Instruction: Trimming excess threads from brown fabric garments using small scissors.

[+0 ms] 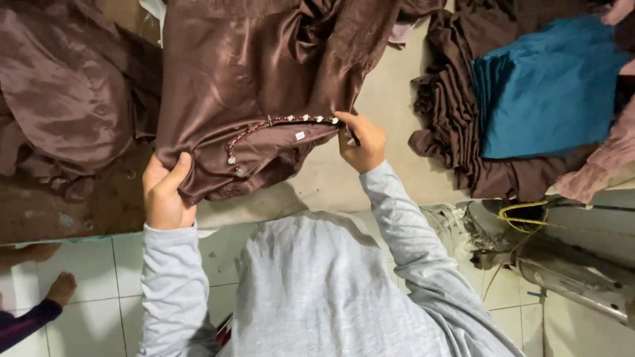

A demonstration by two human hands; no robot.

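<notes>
Fingers of both hands pinch the brown garment (264,86): left hand (165,192) at its lower-left edge, right hand (360,142) at the button row's (278,125) right end, the row running between them.

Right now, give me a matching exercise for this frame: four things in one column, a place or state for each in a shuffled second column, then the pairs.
Things:
1. left hand
2. right hand
3. blue fabric stack
4. brown garment

Places or states:
A. lies on folded brown cloth, far right
B. grips the garment's lower left edge
C. held up between both hands
D. pinches the end of the button row

Pairs: 1-B, 2-D, 3-A, 4-C
</notes>
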